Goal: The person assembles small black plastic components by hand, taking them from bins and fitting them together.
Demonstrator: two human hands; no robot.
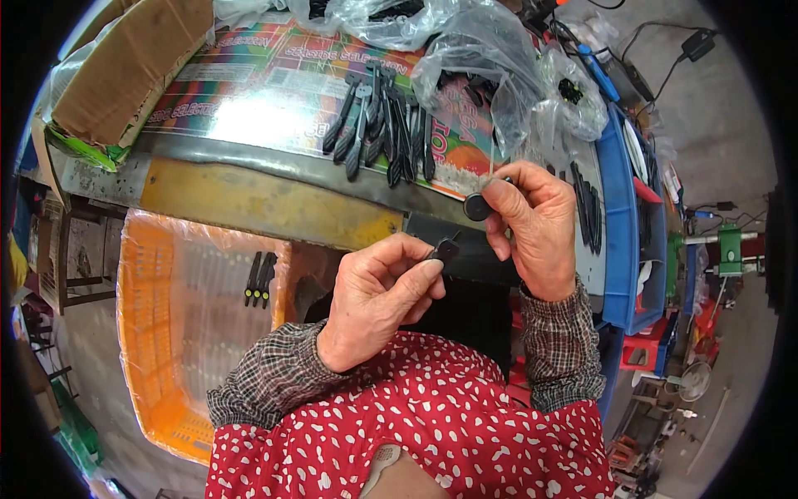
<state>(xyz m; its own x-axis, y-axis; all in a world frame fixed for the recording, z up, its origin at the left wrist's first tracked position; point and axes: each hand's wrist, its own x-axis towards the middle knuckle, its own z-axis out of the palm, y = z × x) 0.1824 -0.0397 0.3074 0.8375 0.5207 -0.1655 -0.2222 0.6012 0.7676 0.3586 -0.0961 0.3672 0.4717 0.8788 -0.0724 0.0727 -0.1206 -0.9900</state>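
Observation:
My left hand (374, 295) is closed, pinching a small flat black plastic part (446, 248) with a rounded end and a thin prong between thumb and forefinger. Up and to the right of it, my right hand (539, 229) pinches a black piece with a round disc end (476, 207) near the bench edge. The two parts are apart, a short gap between them. Past my hands, a pile of black handle-like pieces (386, 133) with textured grips lies on the printed cardboard sheet (224, 108). More slim black pieces (587, 208) lie right of my right hand.
An orange crate (154, 333), lined with clear plastic, stands left of my lap; a few black pieces with yellow ends (260, 279) lie in it. Clear plastic bags (486, 62) cover the bench's back. A blue tray (619, 241) is at right, an open cardboard box (133, 71) far left.

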